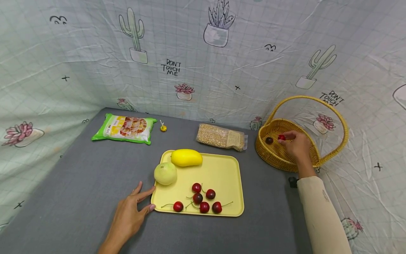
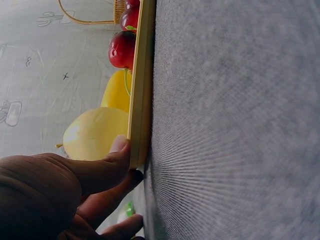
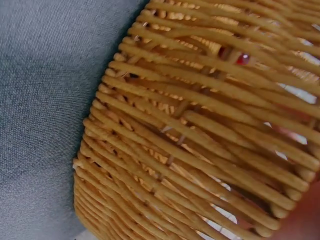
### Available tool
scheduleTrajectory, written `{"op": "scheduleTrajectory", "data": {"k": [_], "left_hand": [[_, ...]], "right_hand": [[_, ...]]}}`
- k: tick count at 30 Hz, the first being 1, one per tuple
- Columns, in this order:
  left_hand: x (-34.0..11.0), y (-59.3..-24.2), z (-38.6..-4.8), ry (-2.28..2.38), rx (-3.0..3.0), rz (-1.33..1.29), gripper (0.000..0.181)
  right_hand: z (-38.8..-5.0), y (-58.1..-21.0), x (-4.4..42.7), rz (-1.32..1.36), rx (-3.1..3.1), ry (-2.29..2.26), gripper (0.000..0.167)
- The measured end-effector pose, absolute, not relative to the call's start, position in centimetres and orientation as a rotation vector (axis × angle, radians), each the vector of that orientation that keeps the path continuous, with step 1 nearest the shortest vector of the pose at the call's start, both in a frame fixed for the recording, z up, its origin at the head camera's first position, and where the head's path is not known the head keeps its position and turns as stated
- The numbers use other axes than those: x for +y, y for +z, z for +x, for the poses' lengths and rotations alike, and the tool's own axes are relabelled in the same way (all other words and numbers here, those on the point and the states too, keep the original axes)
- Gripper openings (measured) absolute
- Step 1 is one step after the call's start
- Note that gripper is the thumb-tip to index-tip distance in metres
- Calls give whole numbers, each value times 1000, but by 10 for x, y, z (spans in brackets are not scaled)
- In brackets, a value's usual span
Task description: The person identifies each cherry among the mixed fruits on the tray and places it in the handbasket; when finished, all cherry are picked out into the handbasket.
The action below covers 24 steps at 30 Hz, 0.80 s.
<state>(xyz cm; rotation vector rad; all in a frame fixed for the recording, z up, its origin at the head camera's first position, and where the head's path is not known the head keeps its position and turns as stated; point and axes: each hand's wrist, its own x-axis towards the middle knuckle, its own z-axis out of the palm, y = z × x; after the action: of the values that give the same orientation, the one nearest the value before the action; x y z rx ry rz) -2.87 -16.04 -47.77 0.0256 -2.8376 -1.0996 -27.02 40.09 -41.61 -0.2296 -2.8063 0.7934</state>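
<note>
My right hand (image 1: pixel 297 145) reaches into the yellow wicker basket (image 1: pixel 269 157) and pinches a red cherry (image 1: pixel 281 137) between thumb and fingertips. Beside it, a darker cherry (image 1: pixel 269 140) lies in the basket. In the right wrist view the woven basket wall (image 3: pixel 190 120) covers most of my hand. My left hand (image 1: pixel 128 213) touches the left side of a pale yellow tray (image 1: pixel 222 173) near its front corner, thumb and forefinger spread apart. Several stemmed cherries (image 1: pixel 204 207) lie along the tray's front. A yellow mango (image 1: pixel 186 157) and a pale green round fruit (image 1: pixel 165 173) occupy its left side.
Behind the tray lie a green-and-white food bag (image 1: pixel 127 128), a yellow lollipop (image 1: pixel 163 128) and a clear pack of grains (image 1: pixel 219 137). The basket's tall handle (image 1: pixel 344 130) arches over at the right. Printed cloth (image 1: pixel 203 70) hangs behind the grey table (image 1: pixel 85 176).
</note>
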Motion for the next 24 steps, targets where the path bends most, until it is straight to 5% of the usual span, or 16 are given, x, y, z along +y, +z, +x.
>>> {"op": "scheduleTrajectory", "data": {"k": [24], "left_hand": [[-157, -486, -29, -1105, -2833, 32, 61]], "right_hand": [[-291, -434, 412, -448, -3031, 645, 44]]}}
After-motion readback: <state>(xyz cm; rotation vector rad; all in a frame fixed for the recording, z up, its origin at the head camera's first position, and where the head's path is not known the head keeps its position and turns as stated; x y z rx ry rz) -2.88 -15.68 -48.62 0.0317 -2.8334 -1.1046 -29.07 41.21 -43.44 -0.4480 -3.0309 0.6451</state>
